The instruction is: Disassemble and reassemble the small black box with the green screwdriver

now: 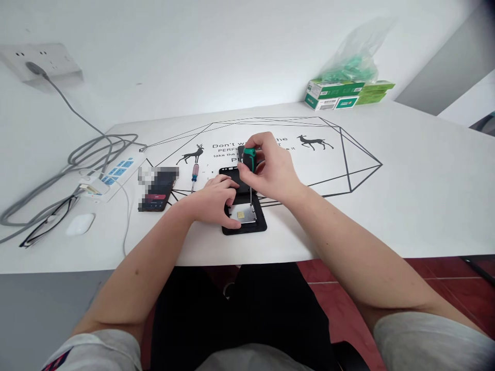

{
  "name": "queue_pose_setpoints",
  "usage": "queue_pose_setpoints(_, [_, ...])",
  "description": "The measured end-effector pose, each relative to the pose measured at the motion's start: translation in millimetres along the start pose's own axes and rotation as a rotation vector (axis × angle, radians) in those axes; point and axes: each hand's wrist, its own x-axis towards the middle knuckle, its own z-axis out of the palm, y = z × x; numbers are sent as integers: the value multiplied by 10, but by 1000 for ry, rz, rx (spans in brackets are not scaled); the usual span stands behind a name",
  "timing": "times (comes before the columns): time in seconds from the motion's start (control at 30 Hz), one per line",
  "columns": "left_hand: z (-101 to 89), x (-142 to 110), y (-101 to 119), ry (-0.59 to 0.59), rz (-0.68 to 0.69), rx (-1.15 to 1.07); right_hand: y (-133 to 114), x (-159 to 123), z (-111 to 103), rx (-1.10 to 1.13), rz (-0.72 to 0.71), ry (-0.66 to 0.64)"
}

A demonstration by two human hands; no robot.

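Note:
A green-and-black screwdriver (249, 159) is upright in my right hand (273, 167), its fingers closed round the handle. The thin shaft points down to the right edge of a silvery metal plate (248, 212) with a small yellowish label. That plate sits in a black plastic case (260, 226) lying on the table. My left hand (212, 201) holds the case from the left, thumb by its lower part and bent fingers over its upper side. Behind it lies another black casing part (246, 184), partly covered by my hands. A second screwdriver (195, 176) with a clear handle lies left.
On the left are a phone (158, 190), a power strip (119, 172) with coiled cable, glasses (48, 224) and a white earbud case (80, 224). Green-and-white boxes (334, 93) under a plastic bag (356, 56) stand against the wall. The table's front edge (348, 256) is close.

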Motion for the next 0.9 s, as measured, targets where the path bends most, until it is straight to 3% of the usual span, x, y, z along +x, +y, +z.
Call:
queue_pose_setpoints(0.2, [9,1,-26,6,9,-3,-6,0,-5,76,0,-23])
queue_pose_setpoints(0.4, [15,16,-56,18,29,-30,-28,93,-100,408,-24,-40])
queue_pose_setpoints(0.7, [26,25,-86,28,53,-28,77,169,-336,820,107,-353])
queue_pose_setpoints(0.8, [21,22,-94,34,57,-36,98,163,-337,829,148,-373])
queue_pose_setpoints(0.9, [24,23,-106,43,65,-49,162,170,-313,696,76,-298])
